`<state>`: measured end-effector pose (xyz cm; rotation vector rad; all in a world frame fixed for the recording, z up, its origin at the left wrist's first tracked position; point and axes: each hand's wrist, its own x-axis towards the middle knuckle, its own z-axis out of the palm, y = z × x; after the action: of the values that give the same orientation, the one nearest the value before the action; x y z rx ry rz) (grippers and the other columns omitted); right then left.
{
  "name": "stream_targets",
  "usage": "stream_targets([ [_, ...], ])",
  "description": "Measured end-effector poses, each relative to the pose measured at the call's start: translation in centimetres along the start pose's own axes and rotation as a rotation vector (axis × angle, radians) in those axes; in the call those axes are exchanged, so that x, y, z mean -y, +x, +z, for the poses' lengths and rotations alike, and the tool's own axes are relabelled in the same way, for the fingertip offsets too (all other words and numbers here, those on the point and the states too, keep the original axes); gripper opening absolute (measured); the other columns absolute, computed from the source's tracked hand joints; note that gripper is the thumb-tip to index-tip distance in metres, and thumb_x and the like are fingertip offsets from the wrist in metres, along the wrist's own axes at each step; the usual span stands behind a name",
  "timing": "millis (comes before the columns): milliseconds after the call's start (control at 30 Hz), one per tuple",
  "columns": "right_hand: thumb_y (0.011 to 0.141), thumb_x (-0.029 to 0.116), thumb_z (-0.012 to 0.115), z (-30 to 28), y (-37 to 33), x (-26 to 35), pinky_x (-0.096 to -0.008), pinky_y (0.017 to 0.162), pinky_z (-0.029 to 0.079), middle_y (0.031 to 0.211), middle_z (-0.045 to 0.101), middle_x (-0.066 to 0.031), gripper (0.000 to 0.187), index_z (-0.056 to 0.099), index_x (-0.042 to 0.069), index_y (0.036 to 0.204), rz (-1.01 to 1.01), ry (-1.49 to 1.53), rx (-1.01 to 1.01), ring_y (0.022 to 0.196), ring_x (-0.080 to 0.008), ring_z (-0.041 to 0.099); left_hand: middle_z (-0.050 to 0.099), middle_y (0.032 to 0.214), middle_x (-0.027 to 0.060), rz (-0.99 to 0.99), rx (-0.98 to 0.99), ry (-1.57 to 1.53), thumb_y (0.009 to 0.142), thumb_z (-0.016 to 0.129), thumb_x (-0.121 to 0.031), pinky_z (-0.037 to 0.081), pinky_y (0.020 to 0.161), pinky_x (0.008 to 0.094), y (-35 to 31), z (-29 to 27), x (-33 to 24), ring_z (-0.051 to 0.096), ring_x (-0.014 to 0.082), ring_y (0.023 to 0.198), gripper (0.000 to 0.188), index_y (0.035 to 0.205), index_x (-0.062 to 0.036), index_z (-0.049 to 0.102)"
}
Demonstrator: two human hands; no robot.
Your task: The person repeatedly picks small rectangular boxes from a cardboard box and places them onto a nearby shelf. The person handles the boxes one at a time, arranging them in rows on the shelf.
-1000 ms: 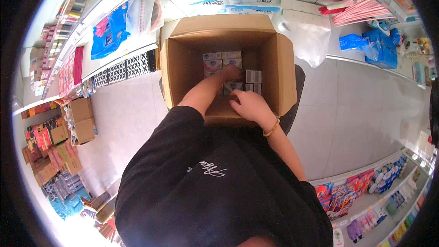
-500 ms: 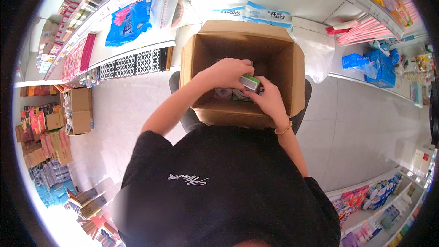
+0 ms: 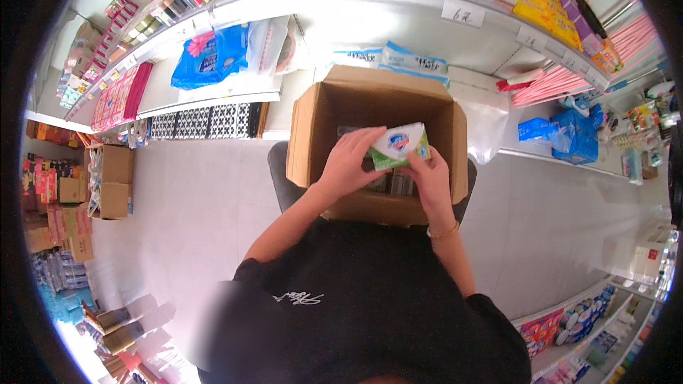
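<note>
The left hand [image 3: 350,165] and the right hand [image 3: 432,179] both grip one small box [image 3: 400,145], which sits tilted between them. If one grip goes loose, it could slip. Below the hands is the big box [image 3: 304,139]; a drop there could dent the small packs [image 3: 403,184] inside.

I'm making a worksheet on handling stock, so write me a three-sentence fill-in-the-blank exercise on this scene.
1. The left hand and right hand grip a rectangular box coloured mainly white and ____.
2. The open, brown carton is made of ____.
3. A blue plastic package with a pink flower lies to the upper ____ of the carton in the picture.

Missing words: green; cardboard; left.
</note>
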<state>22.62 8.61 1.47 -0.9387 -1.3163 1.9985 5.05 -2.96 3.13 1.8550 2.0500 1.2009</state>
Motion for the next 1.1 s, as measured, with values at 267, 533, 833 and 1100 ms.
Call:
stream_targets([
  [267, 0.07, 0.012, 0.085, 0.5, -1.2, 2.9, -0.051, 0.116, 0.034, 0.146, 0.052, -0.01, 0.083, 0.048, 0.009, 0.145, -0.71, -1.295, 0.379, 0.136, -0.0316, 0.048, 0.063, 0.127, 0.0129, 0.114, 0.111, -0.013, 0.069, 0.083, -0.014, 0.049, 0.097, 0.0442, -1.1, -1.1, 0.3, 0.06, 0.0339, 0.118, 0.071, 0.134, -0.0078, 0.055],
  [533, 0.065, 0.011, 0.088, 2.3, 3.6, 9.1, -0.0429, 0.101, 0.049, 0.125, 0.065, -0.0161, 0.073, 0.06, 0.004, 0.132, -0.899, -1.171, 0.303, 0.116, -0.0345, 0.061, 0.045, 0.147, 0.0199, -0.156, -0.119, 0.168, 0.081, 0.077, -0.015, 0.044, 0.107, 0.0479, -2.9, 0.0, -0.8, 0.048, 0.0392, 0.132, 0.082, 0.151, -0.0038, 0.036],
  [833, 0.077, 0.02, 0.086, 10.3, 11.3, 24.8, -0.0414, 0.1, 0.05, 0.132, 0.063, -0.0196, 0.073, 0.055, 0.005, 0.141, -1.293, -0.945, 0.247, 0.118, -0.0335, 0.062, 0.055, 0.129, 0.0153, -0.131, -0.043, 0.184, 0.088, 0.067, -0.013, 0.053, 0.092, 0.0454, -4.0, 0.7, -0.5, 0.059, 0.0345, 0.116, 0.041, 0.126, -0.0043, 0.054],
  [1100, 0.086, 0.036, 0.078, 15.2, 19.6, 28.9, -0.0377, 0.098, 0.05, 0.128, 0.067, -0.0219, 0.065, 0.058, 0.004, 0.139, -0.922, -1.228, 0.414, 0.114, -0.0323, 0.066, 0.059, 0.121, 0.0135, -0.154, -0.012, 0.155, 0.087, 0.067, -0.014, 0.054, 0.09, 0.044, -3.6, 1.3, 0.5, 0.061, 0.033, 0.11, 0.032, 0.116, -0.0041, 0.058],
])
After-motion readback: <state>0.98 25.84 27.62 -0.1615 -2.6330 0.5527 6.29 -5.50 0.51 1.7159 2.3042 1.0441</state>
